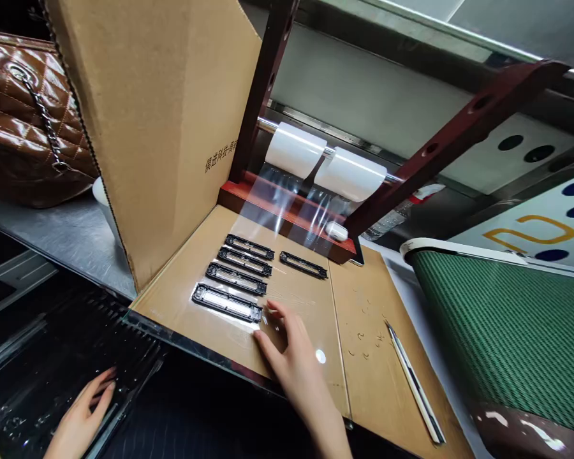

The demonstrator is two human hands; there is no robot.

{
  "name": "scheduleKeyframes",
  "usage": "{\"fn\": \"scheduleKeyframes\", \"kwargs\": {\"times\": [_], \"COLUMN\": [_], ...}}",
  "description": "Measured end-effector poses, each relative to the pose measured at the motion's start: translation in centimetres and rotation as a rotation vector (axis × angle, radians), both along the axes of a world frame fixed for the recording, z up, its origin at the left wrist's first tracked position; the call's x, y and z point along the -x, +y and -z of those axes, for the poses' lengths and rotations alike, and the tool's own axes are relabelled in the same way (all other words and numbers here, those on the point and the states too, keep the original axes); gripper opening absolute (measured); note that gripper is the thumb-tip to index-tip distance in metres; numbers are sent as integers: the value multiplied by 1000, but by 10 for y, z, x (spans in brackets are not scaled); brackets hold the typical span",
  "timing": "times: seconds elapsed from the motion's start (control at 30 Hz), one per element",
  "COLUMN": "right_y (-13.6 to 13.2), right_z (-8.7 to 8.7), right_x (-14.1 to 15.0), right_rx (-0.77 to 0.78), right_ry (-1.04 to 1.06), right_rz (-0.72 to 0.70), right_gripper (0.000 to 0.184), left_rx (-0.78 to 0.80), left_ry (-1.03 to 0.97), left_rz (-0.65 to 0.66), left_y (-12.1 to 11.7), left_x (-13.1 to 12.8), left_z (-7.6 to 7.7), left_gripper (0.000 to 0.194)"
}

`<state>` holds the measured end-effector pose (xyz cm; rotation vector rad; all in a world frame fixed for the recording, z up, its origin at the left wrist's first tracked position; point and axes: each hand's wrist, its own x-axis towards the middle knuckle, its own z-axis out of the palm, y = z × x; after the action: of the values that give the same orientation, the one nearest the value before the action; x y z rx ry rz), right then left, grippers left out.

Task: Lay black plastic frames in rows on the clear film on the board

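Observation:
Several narrow black frame parts (236, 278) lie in rows on clear film over a cardboard-backed glass plate (296, 299). My right hand (287, 347) rests flat on the film, fingers spread, its fingertips touching the end of the nearest frame part (226, 303). My left hand (83, 414) reaches down at the lower left onto a black tray (52, 357) with glossy ridges; its fingers are stretched out and nothing shows in them. Two white rolls of film (325, 159) hang on a rod at the back, their clear strips running down onto the plate.
A tall cardboard wall (157, 121) stands at the left of the plate. A brown quilted handbag (26, 121) sits on the metal shelf beyond it. A thin knife-like tool (414, 382) lies on the cardboard at the right, beside a green conveyor belt (502, 331).

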<state>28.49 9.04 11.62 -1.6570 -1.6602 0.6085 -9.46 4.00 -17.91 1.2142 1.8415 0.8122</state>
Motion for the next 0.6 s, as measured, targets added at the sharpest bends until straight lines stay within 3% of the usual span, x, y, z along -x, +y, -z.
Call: {"fn": "scheduleKeyframes", "kwargs": {"times": [0.17, 0.33, 0.47, 0.53, 0.6], "right_y": [5, -27, -65, -81, -93], "right_z": [-10, -23, -10, 4, 19], "right_x": [6, 4, 7, 11, 16], "right_rx": [102, 300, 383, 432, 457], "right_ry": [118, 357, 363, 328, 289], "right_rz": [-40, -117, -155, -169, -175], "right_gripper": [29, 23, 27, 33, 37], "left_rx": [-26, 29, 107, 127, 132], "left_ry": [-202, -392, -727, -875, -872], "left_rz": [162, 364, 487, 431, 331], "left_y": [23, 16, 8, 6, 4], "left_x": [-62, -109, -127, -131, -133], "left_z": [-75, -148, -177, -186, -196], "left_gripper": [51, 44, 48, 53, 57]}}
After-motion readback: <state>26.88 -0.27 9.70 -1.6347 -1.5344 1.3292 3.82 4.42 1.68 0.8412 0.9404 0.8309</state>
